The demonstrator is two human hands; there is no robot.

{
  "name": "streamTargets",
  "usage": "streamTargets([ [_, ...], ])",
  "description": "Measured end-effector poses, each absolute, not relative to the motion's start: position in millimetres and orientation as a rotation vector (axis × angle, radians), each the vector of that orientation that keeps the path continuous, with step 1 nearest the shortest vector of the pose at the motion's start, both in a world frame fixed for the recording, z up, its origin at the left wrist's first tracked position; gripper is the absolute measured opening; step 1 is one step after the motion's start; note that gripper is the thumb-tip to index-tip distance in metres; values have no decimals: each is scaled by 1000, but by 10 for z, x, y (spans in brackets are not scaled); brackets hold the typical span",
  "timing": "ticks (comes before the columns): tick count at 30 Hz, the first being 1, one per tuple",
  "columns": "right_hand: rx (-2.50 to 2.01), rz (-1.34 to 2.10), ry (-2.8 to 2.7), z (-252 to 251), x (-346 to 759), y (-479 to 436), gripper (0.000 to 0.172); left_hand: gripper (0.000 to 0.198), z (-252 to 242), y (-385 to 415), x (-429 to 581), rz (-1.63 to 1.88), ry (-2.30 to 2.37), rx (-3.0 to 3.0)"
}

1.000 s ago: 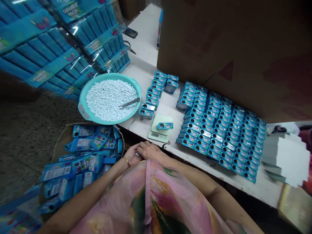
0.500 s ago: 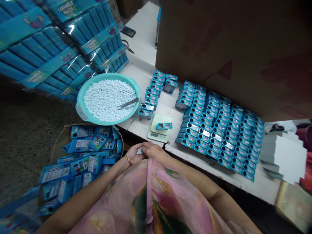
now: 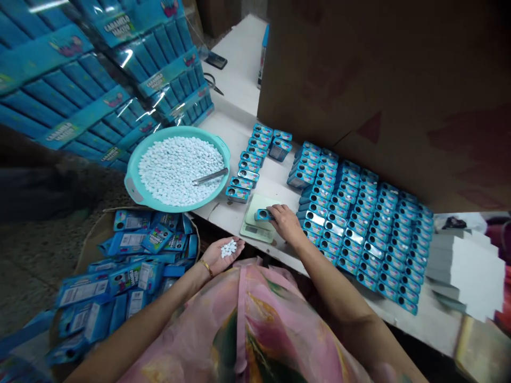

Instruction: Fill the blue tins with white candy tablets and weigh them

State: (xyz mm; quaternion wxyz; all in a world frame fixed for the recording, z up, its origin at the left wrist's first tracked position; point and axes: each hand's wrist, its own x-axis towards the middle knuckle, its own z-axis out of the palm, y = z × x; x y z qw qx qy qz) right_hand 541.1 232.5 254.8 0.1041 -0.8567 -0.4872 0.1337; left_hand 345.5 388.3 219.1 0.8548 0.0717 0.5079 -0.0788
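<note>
My left hand [image 3: 220, 257] is turned palm up and cupped, holding a small heap of white candies [image 3: 229, 248] near the table's front edge. Over the small kitchen scale [image 3: 255, 232], my right hand [image 3: 284, 219] has its fingers closed around the right end of a blue candy box [image 3: 262, 215]; whether the box still rests on the scale I cannot tell. Left of the scale, a turquoise basin [image 3: 133, 183] is full of the same white candies, with a metal scoop [image 3: 209, 176] lying across them.
Several blue boxes [image 3: 238, 193] stand in a column behind the scale, and many more rows [image 3: 357, 239] fill the table's right. A carton of boxes [image 3: 130, 239] sits below the basin. Wrapped display packs [image 3: 115, 80] rise at left. A large cardboard box [image 3: 379, 96] walls the back.
My hands have come apart. The right has moved right and up onto the box at the scale; the left has opened out flatter, showing the candies.
</note>
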Motion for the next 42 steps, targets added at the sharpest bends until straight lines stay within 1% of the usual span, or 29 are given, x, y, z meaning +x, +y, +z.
streamTargets([
  [6,-2675,110,-1264,2451,6248,2777,39,14,2222,3956,3442,-69,1113,135],
  [11,-2805,92,-1031,2287,6944,3343,39,13,2228,3969,3390,11,1157,142],
  [14,-2782,21,-998,2232,7066,3373,37,12,2210,3971,3372,31,1161,142],
  [16,-2762,-54,-1044,2244,7050,3181,37,12,2190,3979,3373,24,1156,146],
  [19,-2814,-137,-1085,2299,6941,2715,29,12,2158,3992,3399,-5,1142,151],
  [23,-2963,-116,-1086,2292,6778,2275,23,14,2158,3985,3470,-51,1132,162],
  [28,-3053,-173,-1107,2188,6699,2284,21,14,2216,3941,3492,-58,1105,189],
  [31,-3003,-147,-1293,2204,6634,2283,22,13,2223,3925,3433,-79,1100,211],
  [37,-2917,-99,-1413,2490,6140,2121,25,12,2202,3933,3309,-101,1064,231],
  [42,-2715,32,-1666,2651,5472,2293,24,16,2204,3925,3298,-127,1009,194],
])
